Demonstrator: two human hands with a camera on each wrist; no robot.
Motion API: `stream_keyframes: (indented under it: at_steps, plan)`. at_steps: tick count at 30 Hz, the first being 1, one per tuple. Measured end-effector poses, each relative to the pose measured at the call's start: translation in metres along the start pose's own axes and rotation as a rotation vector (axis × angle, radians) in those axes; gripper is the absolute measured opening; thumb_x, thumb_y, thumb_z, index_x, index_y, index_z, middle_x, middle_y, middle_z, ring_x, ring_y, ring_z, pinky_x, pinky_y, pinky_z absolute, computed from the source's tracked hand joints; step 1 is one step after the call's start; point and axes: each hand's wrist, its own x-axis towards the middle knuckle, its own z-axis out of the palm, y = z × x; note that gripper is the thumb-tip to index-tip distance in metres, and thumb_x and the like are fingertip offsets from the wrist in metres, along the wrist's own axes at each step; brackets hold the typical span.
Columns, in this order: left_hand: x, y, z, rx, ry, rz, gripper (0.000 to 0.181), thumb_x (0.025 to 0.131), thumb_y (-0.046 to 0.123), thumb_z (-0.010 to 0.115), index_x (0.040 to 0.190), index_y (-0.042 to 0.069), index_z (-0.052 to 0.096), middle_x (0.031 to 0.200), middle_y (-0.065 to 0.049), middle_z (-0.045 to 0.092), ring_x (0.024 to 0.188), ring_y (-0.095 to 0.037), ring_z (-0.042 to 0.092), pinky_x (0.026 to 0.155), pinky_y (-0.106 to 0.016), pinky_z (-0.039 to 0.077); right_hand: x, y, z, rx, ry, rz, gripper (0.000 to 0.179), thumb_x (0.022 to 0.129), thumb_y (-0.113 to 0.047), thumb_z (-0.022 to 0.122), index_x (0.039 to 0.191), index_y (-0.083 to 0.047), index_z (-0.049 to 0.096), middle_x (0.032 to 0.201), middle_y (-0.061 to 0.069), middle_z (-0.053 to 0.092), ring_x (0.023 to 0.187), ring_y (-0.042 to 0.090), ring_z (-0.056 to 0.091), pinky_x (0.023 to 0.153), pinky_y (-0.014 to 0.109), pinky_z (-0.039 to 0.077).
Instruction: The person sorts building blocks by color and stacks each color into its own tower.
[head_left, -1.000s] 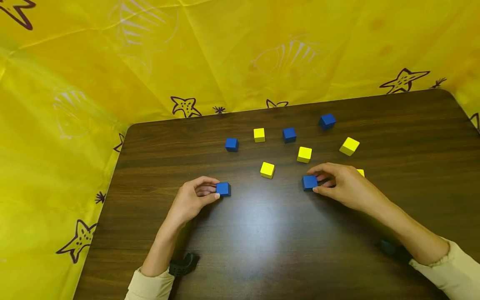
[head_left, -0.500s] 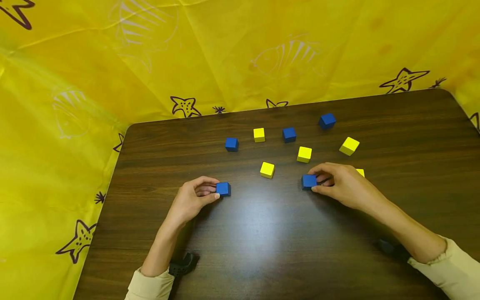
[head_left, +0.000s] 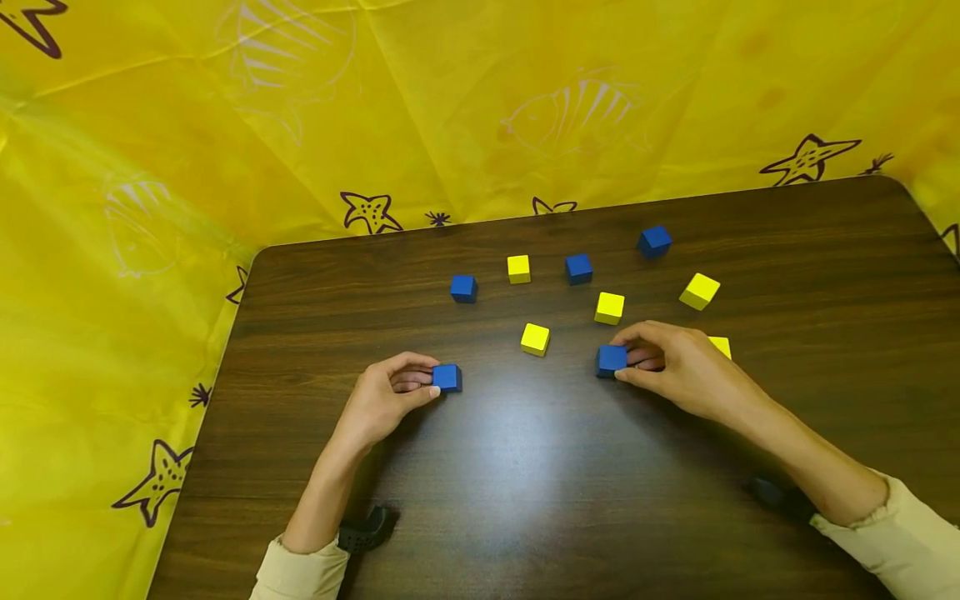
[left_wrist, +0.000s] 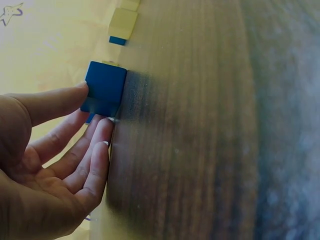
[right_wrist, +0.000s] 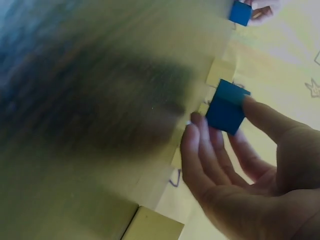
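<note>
My left hand (head_left: 384, 400) pinches a blue cube (head_left: 447, 378) between thumb and fingers, near the table's left-middle. In the left wrist view, that blue cube (left_wrist: 105, 89) rests against the tabletop with the thumb on one side. My right hand (head_left: 686, 371) grips another blue cube (head_left: 611, 361) to the right; the right wrist view shows this cube (right_wrist: 227, 106) held by thumb and fingertips. Whether it touches the table is hard to tell. Between the hands and a little farther back lies a yellow cube (head_left: 535, 339). A second yellow cube (head_left: 609, 308) sits just behind the right hand's cube.
Farther back on the brown table (head_left: 480, 500) stand blue cubes (head_left: 463, 288) and yellow cubes (head_left: 518, 269), scattered apart. One yellow cube (head_left: 720, 347) is partly hidden behind the right hand. A yellow patterned cloth (head_left: 450, 108) hangs along the back and left edges.
My right hand has shifted slightly left and away from me, carrying its blue cube along. The left hand and its cube have stayed in place.
</note>
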Motion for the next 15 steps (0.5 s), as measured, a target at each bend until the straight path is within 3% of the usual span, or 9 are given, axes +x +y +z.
stream_keyframes:
  at_steps: [6, 15]
  plan:
    - [0.0, 0.0, 0.0, 0.004, 0.004, -0.001, 0.034, 0.086, 0.004, 0.077, 0.119, 0.003, 0.068, 0.111, -0.014, 0.07, 0.101, -0.025, 0.067, 0.088, -0.028, 0.054, 0.003, -0.006, 0.004, 0.071, -0.006, -0.028, 0.032, 0.085, -0.011, 0.079, 0.115, -0.01, 0.066, 0.111, 0.008, 0.069, 0.09, 0.017, 0.072, 0.074, 0.026, 0.058]
    - [0.0, 0.0, 0.0, 0.0, 0.001, -0.006, 0.034, 0.086, 0.005, 0.077, 0.119, 0.003, 0.068, 0.11, -0.015, 0.07, 0.1, -0.025, 0.067, 0.086, -0.027, 0.054, 0.009, -0.011, 0.011, 0.09, -0.001, -0.079, 0.034, 0.082, -0.009, 0.082, 0.113, -0.012, 0.068, 0.106, 0.001, 0.069, 0.086, 0.009, 0.071, 0.075, 0.026, 0.057]
